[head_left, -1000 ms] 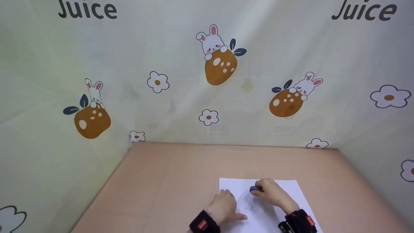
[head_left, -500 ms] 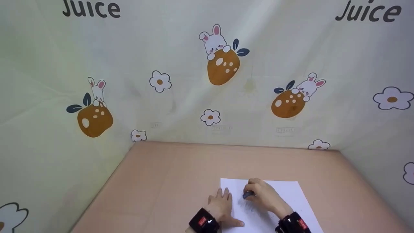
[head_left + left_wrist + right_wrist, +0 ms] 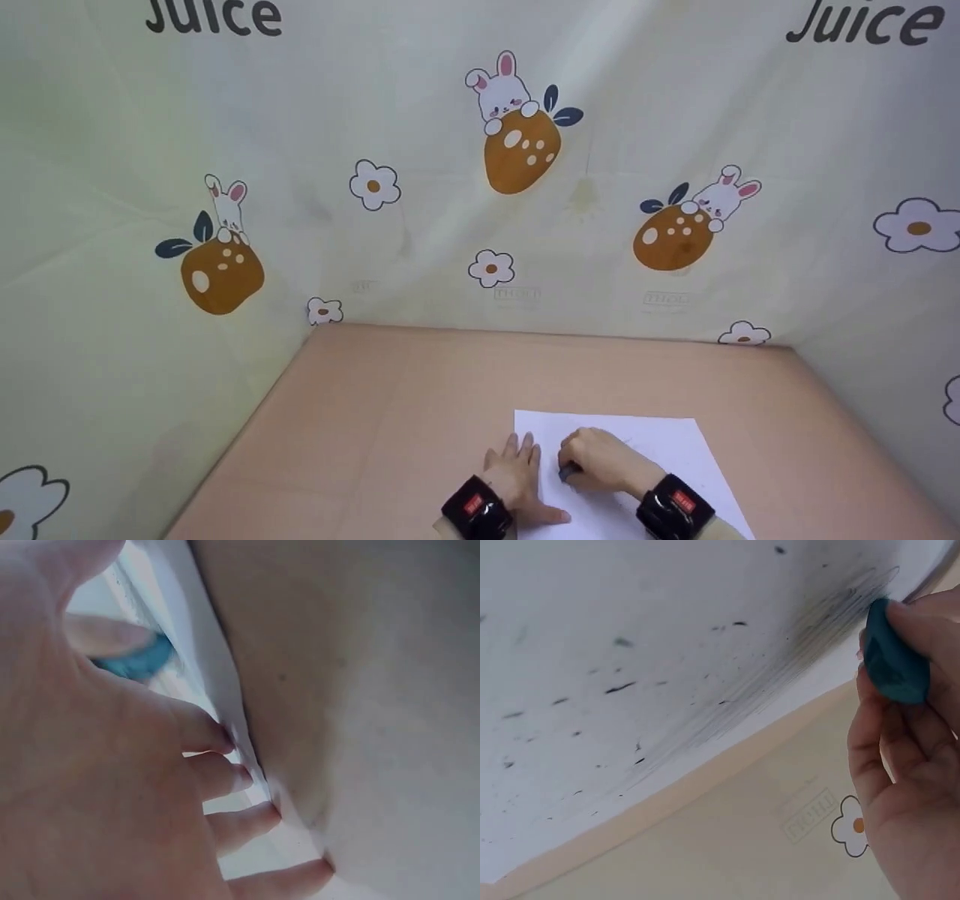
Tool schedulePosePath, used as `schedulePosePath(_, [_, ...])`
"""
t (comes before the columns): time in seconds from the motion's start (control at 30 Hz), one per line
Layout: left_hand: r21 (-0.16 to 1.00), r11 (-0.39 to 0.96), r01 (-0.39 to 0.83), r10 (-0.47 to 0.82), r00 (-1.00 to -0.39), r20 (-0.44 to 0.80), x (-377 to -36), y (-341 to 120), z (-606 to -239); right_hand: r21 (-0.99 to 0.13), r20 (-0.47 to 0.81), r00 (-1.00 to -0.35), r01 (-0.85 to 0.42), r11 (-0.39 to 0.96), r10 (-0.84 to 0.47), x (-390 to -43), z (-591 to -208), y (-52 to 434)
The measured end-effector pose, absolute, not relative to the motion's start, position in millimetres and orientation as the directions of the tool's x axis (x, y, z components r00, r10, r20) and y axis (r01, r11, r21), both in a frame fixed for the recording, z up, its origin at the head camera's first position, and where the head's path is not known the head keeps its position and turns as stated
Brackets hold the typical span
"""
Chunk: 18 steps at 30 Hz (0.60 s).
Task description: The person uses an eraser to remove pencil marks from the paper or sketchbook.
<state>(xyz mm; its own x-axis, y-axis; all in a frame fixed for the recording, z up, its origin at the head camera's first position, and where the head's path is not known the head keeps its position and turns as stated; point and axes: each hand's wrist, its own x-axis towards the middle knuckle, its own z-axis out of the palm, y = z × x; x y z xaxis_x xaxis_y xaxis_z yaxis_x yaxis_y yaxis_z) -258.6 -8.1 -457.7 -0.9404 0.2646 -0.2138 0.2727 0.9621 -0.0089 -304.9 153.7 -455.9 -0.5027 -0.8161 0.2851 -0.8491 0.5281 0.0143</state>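
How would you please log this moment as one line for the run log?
left hand: flat, pressing paper edge | right hand: pinches blue eraser on pencil smudge | crumbs on sheet | surface: tan table

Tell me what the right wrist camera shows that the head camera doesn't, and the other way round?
Only the right wrist view shows the grey pencil smudge on the paper and the dark crumbs scattered over the sheet. Only the head view shows the whole scene: the left hand lying flat on the paper's left edge, the peach table and the rabbit-print backdrop. Both show the right hand pinching a blue eraser on the white paper.
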Motion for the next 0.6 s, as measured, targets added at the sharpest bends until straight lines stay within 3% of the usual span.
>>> schedulePosePath(0.23, [0.016,0.963,0.269,0.267,-0.944,-0.195,-255,-12,-450,0.042,0.334,-0.539,-0.811,0.583,-0.773,-311,-459,144])
schedulePosePath(0.47, [0.052,0.962,0.268,0.273,-0.944,-0.187,-253,-12,-451,0.032,0.351,-0.473,-0.857,0.515,-0.808,-304,-463,149])
schedulePosePath(0.6, [0.037,0.962,0.272,0.274,-0.943,-0.188,-253,-10,-448,0.055,0.378,-0.476,-0.844,0.533,-0.794,-308,-462,147])
